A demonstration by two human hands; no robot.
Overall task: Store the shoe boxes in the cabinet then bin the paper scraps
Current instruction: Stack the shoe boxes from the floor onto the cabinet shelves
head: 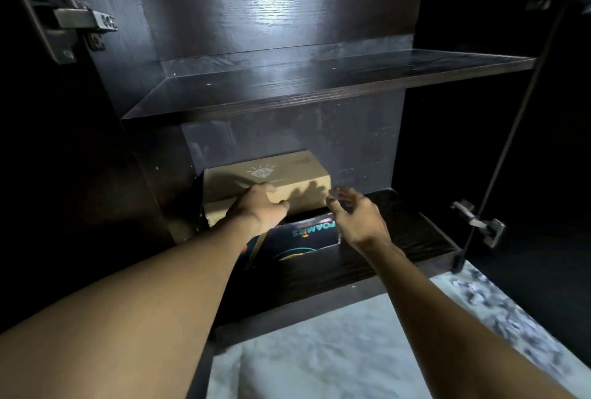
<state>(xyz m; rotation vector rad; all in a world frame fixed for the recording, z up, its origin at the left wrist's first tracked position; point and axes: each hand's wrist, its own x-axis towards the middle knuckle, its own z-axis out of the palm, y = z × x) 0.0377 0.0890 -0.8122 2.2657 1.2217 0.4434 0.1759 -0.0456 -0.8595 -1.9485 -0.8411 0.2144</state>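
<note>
Head view, item one: tan shoe box (287,171), plain cardboard with a pale diamond-shaped emblem on its lid. It is lodged at the back left of the cabinet's lower shelf (399,232) and rides on top of the dark shoe box (307,235). Item two: that dark shoe box, printed with bright lettering seen upside down, its near end projecting toward the shelf front. Left hand (259,208): grips the tan box at its near face, fingers bent against the card. Right hand (355,210): fingers loosely spread and holding nothing, just beside the box's right end, not touching. Step in hand, as judged: seating the tan box squarely. Handling advice: push level from the near face and bring the free hand to the right end, so the box slides straight back rather than skewing or tipping off its support. Upper shelf (319,78): bare dark wood. Paper scraps: none in view.
</note>
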